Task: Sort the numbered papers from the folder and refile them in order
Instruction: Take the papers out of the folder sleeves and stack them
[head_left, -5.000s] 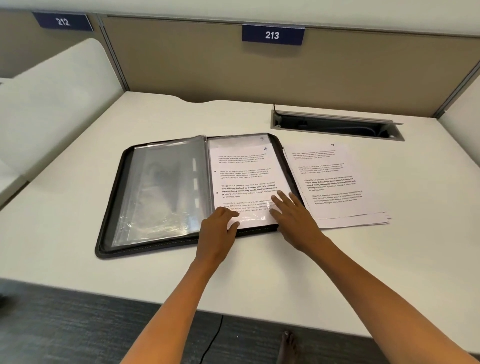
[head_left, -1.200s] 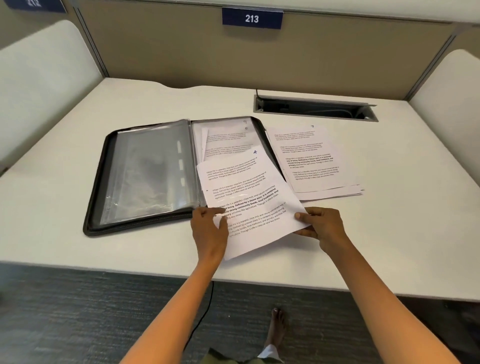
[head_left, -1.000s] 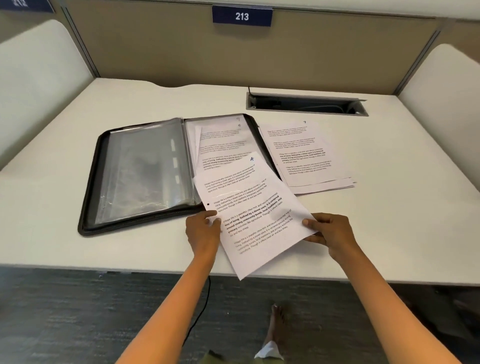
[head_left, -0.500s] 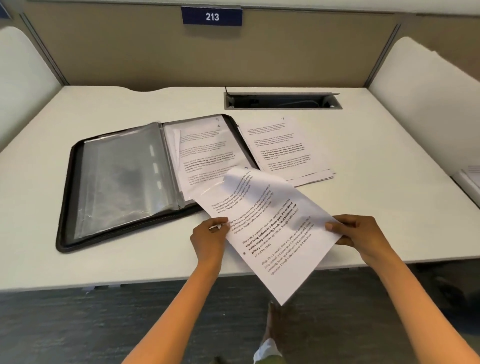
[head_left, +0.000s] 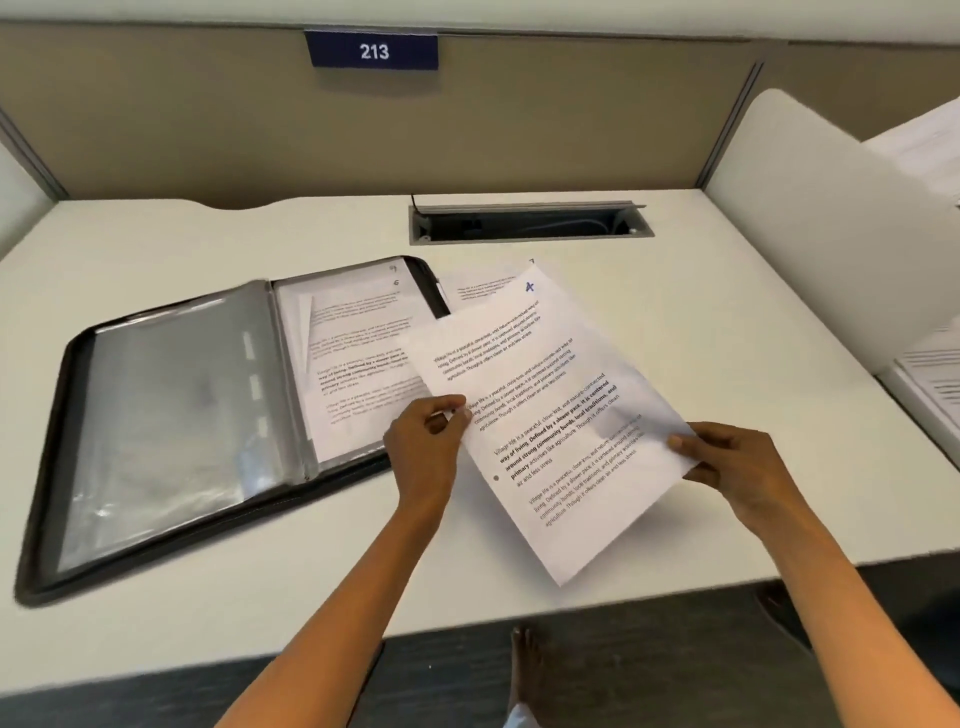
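One sheet of paper (head_left: 550, 415) is in my two hands, lifted above the white desk (head_left: 727, 332) and turned at an angle, with a blue handwritten number in its upper corner that looks like a 4. I judge it very light and thin, so it will bend and flutter if I hold it at only one point; it also creases easily. For this reason I take it at two opposite side edges, near the middle and lower part, and not at one corner.

My left hand (head_left: 426, 447) pinches the left edge between thumb and curled fingers. My right hand (head_left: 737, 462) pinches the right lower edge, thumb on top and the fingers under the sheet. Both hands are closed on the paper, not spread.

Behind the sheet lies the open black folder (head_left: 67, 415). Its left side shows clear plastic sleeves (head_left: 176, 415), and its right side keeps more printed pages (head_left: 358, 353), the top ones marked with small numbers I cannot read surely. Just right of the folder, another stack of papers (head_left: 483, 291) rests on the desk, mostly hidden by the sheet I hold. I think this sheet should go down on that stack or beside it.
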